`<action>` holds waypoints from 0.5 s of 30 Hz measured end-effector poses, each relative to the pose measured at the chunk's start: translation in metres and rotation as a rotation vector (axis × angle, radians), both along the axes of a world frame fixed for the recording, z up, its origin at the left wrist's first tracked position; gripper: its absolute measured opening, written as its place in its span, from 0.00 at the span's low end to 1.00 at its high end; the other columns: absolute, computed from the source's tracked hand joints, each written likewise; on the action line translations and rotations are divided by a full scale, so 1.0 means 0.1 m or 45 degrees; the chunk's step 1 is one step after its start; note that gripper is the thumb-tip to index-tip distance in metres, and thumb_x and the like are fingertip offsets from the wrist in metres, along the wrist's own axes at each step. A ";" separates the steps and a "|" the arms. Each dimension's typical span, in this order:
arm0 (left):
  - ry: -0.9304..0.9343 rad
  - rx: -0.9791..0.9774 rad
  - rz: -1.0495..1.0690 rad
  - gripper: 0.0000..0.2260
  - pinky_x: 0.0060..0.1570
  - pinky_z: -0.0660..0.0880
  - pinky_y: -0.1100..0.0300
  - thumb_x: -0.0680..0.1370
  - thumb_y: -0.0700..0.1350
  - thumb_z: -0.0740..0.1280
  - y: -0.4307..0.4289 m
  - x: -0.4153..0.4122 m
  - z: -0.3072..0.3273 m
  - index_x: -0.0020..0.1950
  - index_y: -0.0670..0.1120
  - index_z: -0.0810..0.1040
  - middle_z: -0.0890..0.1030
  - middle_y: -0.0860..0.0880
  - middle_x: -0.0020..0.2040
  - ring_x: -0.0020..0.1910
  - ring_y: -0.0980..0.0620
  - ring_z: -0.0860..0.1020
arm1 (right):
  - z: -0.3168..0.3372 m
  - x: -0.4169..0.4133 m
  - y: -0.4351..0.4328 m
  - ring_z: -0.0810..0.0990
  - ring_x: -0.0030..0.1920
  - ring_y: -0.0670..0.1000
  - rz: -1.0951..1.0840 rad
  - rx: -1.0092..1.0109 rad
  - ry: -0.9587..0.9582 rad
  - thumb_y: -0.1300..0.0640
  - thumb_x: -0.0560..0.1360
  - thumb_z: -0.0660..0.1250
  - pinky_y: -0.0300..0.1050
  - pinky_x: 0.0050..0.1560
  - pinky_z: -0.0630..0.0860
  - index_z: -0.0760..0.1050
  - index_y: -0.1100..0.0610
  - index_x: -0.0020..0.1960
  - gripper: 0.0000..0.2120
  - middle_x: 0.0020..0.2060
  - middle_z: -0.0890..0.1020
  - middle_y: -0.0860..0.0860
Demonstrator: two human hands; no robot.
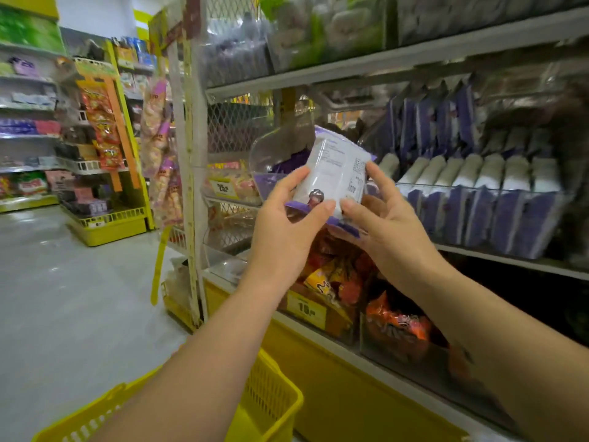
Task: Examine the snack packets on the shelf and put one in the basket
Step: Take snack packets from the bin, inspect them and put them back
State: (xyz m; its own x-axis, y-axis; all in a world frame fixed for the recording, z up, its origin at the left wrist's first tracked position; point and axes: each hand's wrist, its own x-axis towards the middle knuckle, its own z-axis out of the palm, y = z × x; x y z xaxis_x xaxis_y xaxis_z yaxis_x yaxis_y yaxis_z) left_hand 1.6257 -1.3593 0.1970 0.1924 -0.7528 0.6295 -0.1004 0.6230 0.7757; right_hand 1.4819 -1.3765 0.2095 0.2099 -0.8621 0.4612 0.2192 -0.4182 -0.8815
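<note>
Head view, snack aisle. I see both hands raised in front of the shelf (510,260), sharing one packet (331,173). The packet is off the shelf, held in the air between the hands, with its white printed back toward the camera and purple edging at top and bottom; it tilts slightly to the right. Left hand (287,224) grips the lower left side: thumb pressed on the bottom purple edge, fingers curled up the left edge and behind. Right hand (389,231) grips the lower right side: thumb on the bottom corner, forefinger stretched up the right edge near the small print. Both hands are closed on the packet, neither slack. Behind it and to the right, a row of purple packets (494,212) stands upright in a clear-fronted tray on the shelf. Below the hands, orange packets (395,323) fill clear bins, with a yellow price tag (306,309) on the front of one bin. The basket (274,403) is yellow, low in view under the left forearm, well below the packet; I cannot tell how it is carried, and its inside is mostly hidden by the arm. Grey floor (63,282) at left, more stocked racks (105,148) beyond, blurred.
</note>
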 end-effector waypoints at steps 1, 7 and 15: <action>-0.019 -0.014 -0.003 0.23 0.57 0.78 0.49 0.71 0.48 0.73 -0.03 -0.04 0.11 0.64 0.59 0.73 0.79 0.51 0.62 0.59 0.52 0.79 | 0.11 -0.07 -0.03 0.81 0.57 0.48 -0.029 -0.022 0.082 0.58 0.77 0.67 0.52 0.58 0.78 0.55 0.46 0.77 0.34 0.60 0.79 0.50; -0.297 -0.037 0.045 0.20 0.57 0.77 0.43 0.71 0.45 0.73 -0.41 -0.15 0.63 0.60 0.57 0.73 0.80 0.47 0.58 0.55 0.48 0.80 | 0.73 -0.68 -0.26 0.79 0.46 0.39 -0.552 -0.420 0.796 0.50 0.79 0.62 0.43 0.52 0.76 0.78 0.47 0.54 0.08 0.48 0.84 0.44; -0.678 0.015 0.102 0.24 0.54 0.77 0.56 0.75 0.45 0.71 -0.86 -0.37 0.97 0.69 0.55 0.70 0.82 0.53 0.46 0.47 0.54 0.80 | 0.94 -0.98 -0.58 0.77 0.60 0.48 -0.659 -0.372 1.696 0.50 0.80 0.59 0.40 0.56 0.70 0.77 0.50 0.64 0.15 0.60 0.80 0.47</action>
State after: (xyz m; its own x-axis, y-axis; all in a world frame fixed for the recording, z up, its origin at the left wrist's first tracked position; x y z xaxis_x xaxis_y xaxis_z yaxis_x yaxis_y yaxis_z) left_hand 1.5887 -1.4454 0.2936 -0.0938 -0.7563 0.6475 -0.5288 0.5889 0.6112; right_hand 1.3841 -1.4349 0.3036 0.3148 -0.8841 0.3454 -0.9028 -0.3912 -0.1785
